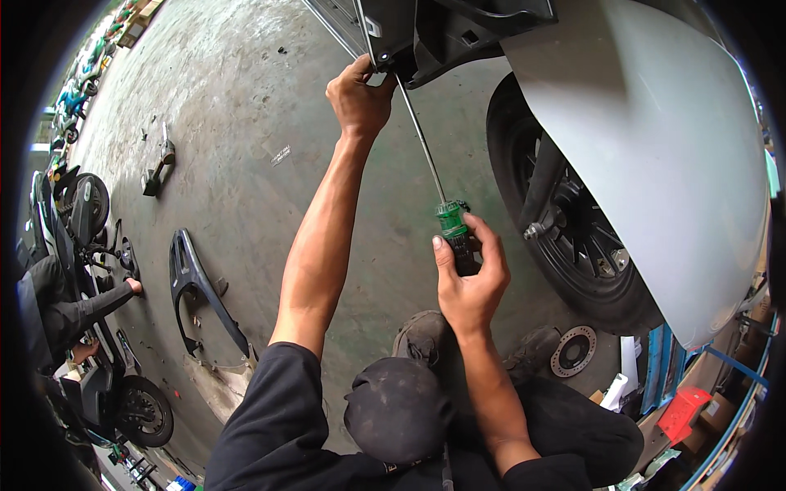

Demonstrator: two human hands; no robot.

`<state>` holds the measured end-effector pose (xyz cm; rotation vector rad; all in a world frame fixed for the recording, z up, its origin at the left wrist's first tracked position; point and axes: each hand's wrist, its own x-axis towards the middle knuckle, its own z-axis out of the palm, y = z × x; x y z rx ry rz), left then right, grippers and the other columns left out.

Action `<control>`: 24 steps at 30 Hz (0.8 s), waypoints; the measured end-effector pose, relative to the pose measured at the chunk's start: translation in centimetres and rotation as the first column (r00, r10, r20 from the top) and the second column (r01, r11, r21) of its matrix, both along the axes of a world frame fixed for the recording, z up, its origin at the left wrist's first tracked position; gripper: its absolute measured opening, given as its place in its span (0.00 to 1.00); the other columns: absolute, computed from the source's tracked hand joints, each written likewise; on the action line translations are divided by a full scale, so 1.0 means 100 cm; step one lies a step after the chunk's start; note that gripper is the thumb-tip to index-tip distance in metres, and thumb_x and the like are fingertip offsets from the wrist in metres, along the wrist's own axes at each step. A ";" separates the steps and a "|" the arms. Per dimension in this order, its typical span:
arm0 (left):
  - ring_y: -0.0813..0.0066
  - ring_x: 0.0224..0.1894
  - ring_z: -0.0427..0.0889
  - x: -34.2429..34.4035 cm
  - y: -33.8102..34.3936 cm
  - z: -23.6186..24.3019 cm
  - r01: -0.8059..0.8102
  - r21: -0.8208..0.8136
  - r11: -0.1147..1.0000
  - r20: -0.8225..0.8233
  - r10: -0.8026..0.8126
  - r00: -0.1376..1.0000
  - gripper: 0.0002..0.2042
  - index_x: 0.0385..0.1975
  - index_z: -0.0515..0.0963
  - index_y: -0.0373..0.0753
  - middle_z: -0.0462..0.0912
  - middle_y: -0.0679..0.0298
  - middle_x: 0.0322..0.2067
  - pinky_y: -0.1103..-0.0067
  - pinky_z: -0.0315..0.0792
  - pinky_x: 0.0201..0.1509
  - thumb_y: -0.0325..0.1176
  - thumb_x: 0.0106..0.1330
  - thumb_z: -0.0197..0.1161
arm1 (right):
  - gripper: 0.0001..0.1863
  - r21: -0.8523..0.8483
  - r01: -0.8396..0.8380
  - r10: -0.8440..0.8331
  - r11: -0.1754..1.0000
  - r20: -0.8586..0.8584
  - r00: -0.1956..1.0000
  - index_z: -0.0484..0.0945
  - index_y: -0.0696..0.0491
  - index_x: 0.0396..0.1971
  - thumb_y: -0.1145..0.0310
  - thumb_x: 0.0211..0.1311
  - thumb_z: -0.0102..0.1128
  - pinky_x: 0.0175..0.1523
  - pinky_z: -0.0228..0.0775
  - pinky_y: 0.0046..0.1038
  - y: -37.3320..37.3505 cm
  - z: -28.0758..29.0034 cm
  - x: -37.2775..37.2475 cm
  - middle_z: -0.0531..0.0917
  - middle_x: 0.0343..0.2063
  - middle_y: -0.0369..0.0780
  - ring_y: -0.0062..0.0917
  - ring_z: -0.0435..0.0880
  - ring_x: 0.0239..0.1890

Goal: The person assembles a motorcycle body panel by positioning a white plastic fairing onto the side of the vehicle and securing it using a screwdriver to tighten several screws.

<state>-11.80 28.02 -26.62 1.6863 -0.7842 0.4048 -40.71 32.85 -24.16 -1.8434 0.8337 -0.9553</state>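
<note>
From afar I'm watching the right hand (476, 282) pinching the green screwdriver (450, 219) between thumb and fingers, its shaft reaching up to the black panel (446, 41), where the left hand (360, 100) is bunching its fingers, on what I cannot tell. Right of the screwdriver, a wheel (571, 196) and pale cover (655, 155) are crowding close; a black frame part (195, 277) is lying to its left on the grey floor (237, 106), motorcycles (83, 206) standing farther left.

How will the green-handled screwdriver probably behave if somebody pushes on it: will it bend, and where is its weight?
The screwdriver likely stays stiff, since its long metal shaft looks straight. It probably feels handle-heavy, as the handle is much thicker than the shaft.
</note>
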 end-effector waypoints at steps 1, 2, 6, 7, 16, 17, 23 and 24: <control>0.64 0.39 0.89 -0.001 -0.001 0.000 0.009 -0.009 1.000 -0.007 -0.009 1.000 0.15 0.37 0.86 0.42 0.88 0.56 0.33 0.75 0.80 0.45 0.24 0.46 0.74 | 0.18 -0.287 0.058 -0.076 0.956 -0.054 0.996 0.77 0.61 0.49 0.71 0.61 0.68 0.39 0.77 0.31 0.003 -0.001 0.002 0.83 0.38 0.48 0.35 0.84 0.34; 0.63 0.39 0.89 -0.004 -0.002 -0.001 -0.008 -0.004 1.000 -0.022 0.008 1.000 0.15 0.37 0.85 0.42 0.88 0.56 0.33 0.74 0.80 0.44 0.24 0.46 0.74 | 0.16 -0.371 0.096 -0.124 0.924 -0.051 0.991 0.79 0.61 0.48 0.70 0.62 0.66 0.38 0.78 0.34 0.004 -0.002 0.005 0.84 0.37 0.48 0.40 0.85 0.34; 0.62 0.39 0.88 -0.009 -0.004 -0.005 -0.080 -0.017 0.997 -0.053 0.079 0.995 0.16 0.38 0.85 0.42 0.88 0.56 0.33 0.73 0.79 0.44 0.24 0.46 0.73 | 0.14 0.122 0.016 -0.016 0.992 -0.007 1.000 0.79 0.61 0.49 0.69 0.71 0.55 0.28 0.74 0.29 0.002 -0.002 0.008 0.85 0.30 0.45 0.31 0.83 0.23; 0.62 0.39 0.88 -0.007 -0.002 -0.007 -0.104 -0.019 0.994 -0.054 0.103 0.993 0.16 0.38 0.85 0.42 0.88 0.56 0.33 0.73 0.79 0.44 0.24 0.46 0.73 | 0.16 0.635 -0.142 0.032 0.760 0.181 0.983 0.76 0.60 0.51 0.65 0.75 0.48 0.19 0.64 0.21 0.001 0.009 0.006 0.82 0.29 0.43 0.19 0.73 0.16; 0.61 0.39 0.88 -0.002 -0.005 -0.008 -0.070 -0.013 0.997 -0.036 0.069 0.997 0.16 0.38 0.85 0.42 0.87 0.56 0.33 0.73 0.79 0.44 0.24 0.47 0.74 | 0.15 0.845 -0.430 0.052 0.318 0.437 0.898 0.72 0.59 0.45 0.62 0.69 0.55 0.20 0.57 0.19 -0.028 -0.001 -0.011 0.77 0.31 0.41 0.17 0.69 0.18; 0.61 0.39 0.88 -0.001 -0.006 -0.011 -0.079 -0.018 0.997 -0.034 0.078 0.996 0.16 0.39 0.85 0.42 0.87 0.56 0.33 0.73 0.79 0.44 0.24 0.47 0.74 | 0.16 0.753 -0.324 0.118 0.573 0.316 0.941 0.73 0.60 0.45 0.64 0.66 0.61 0.24 0.63 0.21 -0.019 0.003 -0.007 0.78 0.32 0.41 0.20 0.73 0.21; 0.61 0.39 0.88 -0.007 -0.005 -0.009 -0.097 -0.025 0.995 -0.062 0.096 0.993 0.15 0.39 0.84 0.41 0.87 0.56 0.33 0.73 0.79 0.46 0.24 0.48 0.73 | 0.18 -0.265 0.093 -0.115 0.960 -0.066 0.991 0.77 0.60 0.49 0.66 0.65 0.62 0.40 0.77 0.36 0.004 0.001 0.009 0.84 0.36 0.47 0.40 0.85 0.34; 0.61 0.39 0.88 -0.007 -0.005 -0.008 -0.097 -0.026 0.995 -0.065 0.095 0.993 0.15 0.39 0.84 0.41 0.87 0.55 0.33 0.73 0.79 0.46 0.24 0.48 0.73 | 0.17 -0.258 0.076 -0.100 0.963 -0.080 0.992 0.77 0.60 0.49 0.65 0.65 0.61 0.39 0.77 0.37 0.006 0.003 0.010 0.84 0.36 0.47 0.41 0.85 0.33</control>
